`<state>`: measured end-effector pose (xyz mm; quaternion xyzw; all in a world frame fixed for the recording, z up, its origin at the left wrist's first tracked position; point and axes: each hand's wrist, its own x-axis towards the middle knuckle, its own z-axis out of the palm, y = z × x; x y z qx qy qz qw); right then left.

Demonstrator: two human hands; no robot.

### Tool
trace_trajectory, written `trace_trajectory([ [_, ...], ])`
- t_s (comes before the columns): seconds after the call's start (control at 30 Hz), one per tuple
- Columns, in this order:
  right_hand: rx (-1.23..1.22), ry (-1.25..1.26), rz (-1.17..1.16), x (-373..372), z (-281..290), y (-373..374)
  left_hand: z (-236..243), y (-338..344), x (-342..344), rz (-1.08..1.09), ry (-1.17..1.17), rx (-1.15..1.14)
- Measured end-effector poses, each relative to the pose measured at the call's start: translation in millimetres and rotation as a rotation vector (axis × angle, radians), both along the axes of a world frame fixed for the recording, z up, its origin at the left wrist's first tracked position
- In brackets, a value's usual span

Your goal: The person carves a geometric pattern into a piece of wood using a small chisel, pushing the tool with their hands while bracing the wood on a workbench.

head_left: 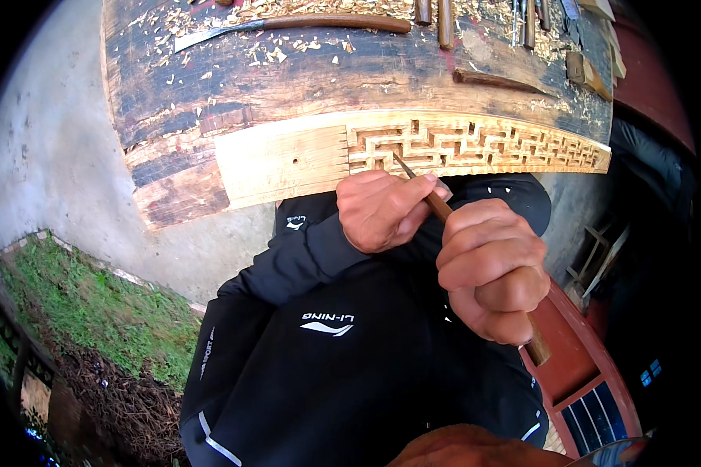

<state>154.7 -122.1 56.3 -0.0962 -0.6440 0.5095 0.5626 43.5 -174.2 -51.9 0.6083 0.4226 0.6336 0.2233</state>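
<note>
A long pale wooden board point(288, 162) lies along the near edge of the workbench, its right part carved into a geometric lattice of grooves and holes. My right hand point(494, 268) is closed in a fist round the wooden handle of a carving chisel point(438, 205), whose butt sticks out below the fist. Close to the board's near edge, my left hand point(382, 212) has its thumb and fingers closed on the chisel's lower part; some of those fingers are hidden. The thin dark blade points up and left, with its tip at the lattice near its left end.
Wood chips cover the bench point(210, 86). At the back lie a long-handled blade point(335, 23), several wooden-handled tools point(445, 23), a dark wooden stick point(502, 80) and a wooden mallet-like tool point(588, 75). A reddish wooden frame point(572, 350) stands at the lower right, grass point(109, 300) at the left.
</note>
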Motion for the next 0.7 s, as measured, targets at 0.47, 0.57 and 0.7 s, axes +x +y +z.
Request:
trace_trajectory([
  [0.47,0.089,-0.072,-0.214,-12,-10,-18,-2,-7,-2,0.003,0.028,-0.035],
  [0.57,0.048,-0.099,-0.256,-16,-3,-14,-3,-1,3,0.018,-0.001,-0.01],
  [0.7,-0.048,-0.015,-0.22,-8,-4,-3,-1,-3,1,0.023,0.102,-0.059],
])
